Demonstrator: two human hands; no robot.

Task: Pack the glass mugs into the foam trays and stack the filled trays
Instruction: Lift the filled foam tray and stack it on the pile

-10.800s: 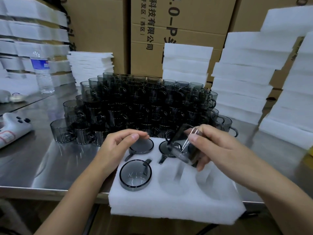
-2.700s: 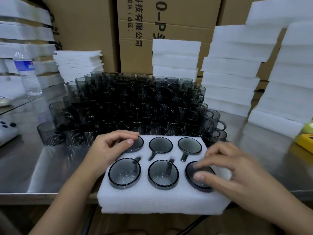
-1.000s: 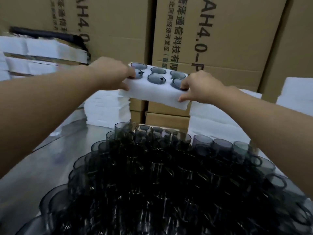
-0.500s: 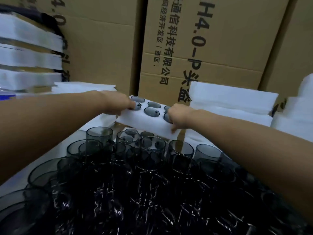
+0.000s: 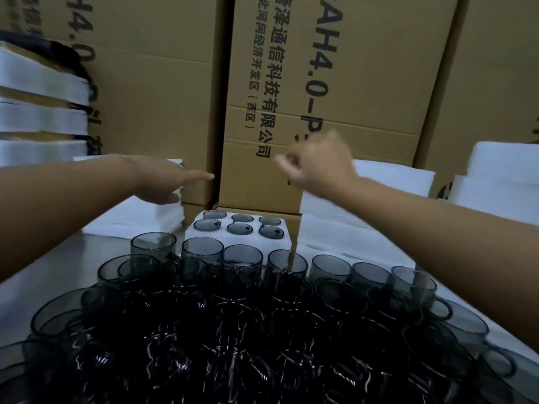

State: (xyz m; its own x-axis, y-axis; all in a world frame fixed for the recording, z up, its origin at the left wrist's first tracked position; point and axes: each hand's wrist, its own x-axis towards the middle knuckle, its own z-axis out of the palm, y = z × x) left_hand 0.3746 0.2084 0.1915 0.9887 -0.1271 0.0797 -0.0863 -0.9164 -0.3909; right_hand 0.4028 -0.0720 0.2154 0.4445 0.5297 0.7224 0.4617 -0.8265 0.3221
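Note:
A white foam tray (image 5: 237, 246) filled with several dark glass mugs lies at the back of the table, against the cardboard boxes. Both hands hover above it and touch nothing. My left hand (image 5: 167, 179) is stretched out with straight fingers, up and to the left of the tray. My right hand (image 5: 318, 164) is blurred, its fingers loosely curled and holding nothing, up and to the right of the tray. A dense cluster of loose smoky glass mugs (image 5: 233, 316) fills the foreground.
Tall cardboard boxes (image 5: 320, 97) wall off the back. Stacks of white foam sheets stand at left (image 5: 140, 217), and foam trays are stacked far left (image 5: 40, 118) and right (image 5: 393, 182). The mug cluster sits between me and the filled tray.
Both hands have let go of the filled tray, which now rests at the back of the table. The hands have lifted up and apart.

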